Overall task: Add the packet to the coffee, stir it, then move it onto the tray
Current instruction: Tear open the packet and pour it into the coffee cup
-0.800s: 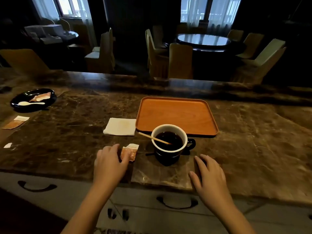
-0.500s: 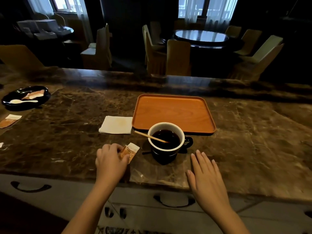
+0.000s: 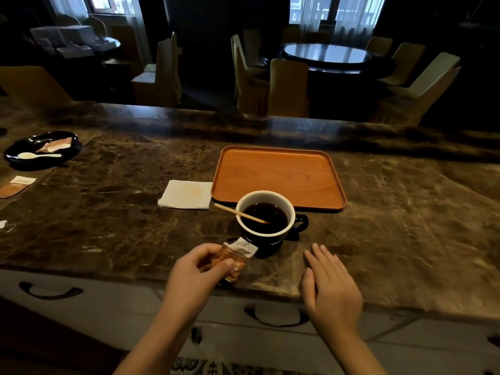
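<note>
Two bare hands work at the near edge of the worktop [image 3: 108, 234], a dark brown marble slab above pale drawer fronts with dark handles [image 3: 276, 316]. The left hand [image 3: 194, 274] grasps the packet [image 3: 235, 258] between thumb and fingers, lifted just clear of the surface, its white end tilted toward the cup [image 3: 266, 223]. The packet is small, orange-brown with a white printed strip; whether it is torn open cannot be told. The right hand [image 3: 330, 288] lies flat, palm down, fingers extended and released, holding nothing, near the slab's front edge and to the right of the cup.

The cup stands just beyond the packet: dark outside, white inside, filled with black coffee, handle pointing right. A wooden stir stick [image 3: 240, 213] leans in it, upper end projecting over the left rim. Open worktop lies to the right of the cup and between both hands.

Directly behind the cup sits the tray [image 3: 278, 174], orange-brown wood, rectangular, raised rim, interior bare. A folded white napkin [image 3: 186, 194] lies beside its left edge.

At far left, a black dish [image 3: 16, 155] carries a white spoon [image 3: 38, 156] and further packets; another sachet [image 3: 16, 185] lies nearer on the slab.

Beyond the worktop, the room is dim: covered chairs [image 3: 288, 87], a round table [image 3: 326, 54], curtained windows [image 3: 335, 14].
</note>
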